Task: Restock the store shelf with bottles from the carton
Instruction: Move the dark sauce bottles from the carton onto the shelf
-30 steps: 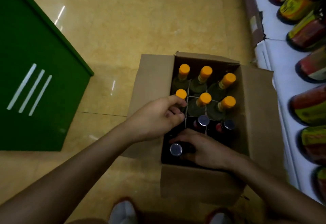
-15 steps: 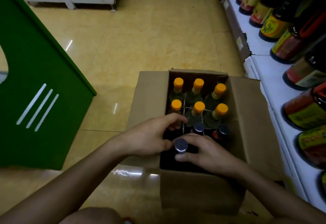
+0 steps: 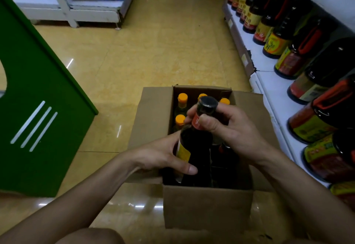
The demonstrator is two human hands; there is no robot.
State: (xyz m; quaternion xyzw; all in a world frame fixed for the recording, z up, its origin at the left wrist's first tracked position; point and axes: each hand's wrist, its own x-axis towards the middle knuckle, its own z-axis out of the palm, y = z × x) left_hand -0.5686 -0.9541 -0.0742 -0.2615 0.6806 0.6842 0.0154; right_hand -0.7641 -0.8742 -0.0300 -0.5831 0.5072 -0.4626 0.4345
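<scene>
Dark bottle (image 3: 196, 147) is raised about halfway out of the carton (image 3: 207, 205), near its front left corner. Its foot is still below the front rim, and its black cap (image 3: 208, 105) leans a little away from the person. The left hand (image 3: 159, 157) grips the body at the yellow label, with the thumb laid across the front. The right hand (image 3: 230, 128) pinches the neck just under the cap, with the fingers curled round it. Behind the dark bottle, orange-capped bottles (image 3: 182, 98) stand in the far rows of the carton.

The carton stands on the yellow floor (image 3: 153, 51) with its flaps folded outward. The right flap (image 3: 249, 109) lies close to the front edge of the white shelf (image 3: 272, 89). Large bottles (image 3: 276, 43) stand in a row on the shelf, and a bare strip of board runs in front of them. On the left, a green panel (image 3: 38, 109) stands well apart from the carton, with open floor between. The aisle ahead is open up to a white rack (image 3: 92, 13).

Half a second ago the dark bottle sat deep in the carton with only its cap showing under the right hand, and the left hand rested at the carton's left side. Now the bottle is up and the left hand has moved onto its body. The view has also lifted, so more of the aisle and shelf shows.
</scene>
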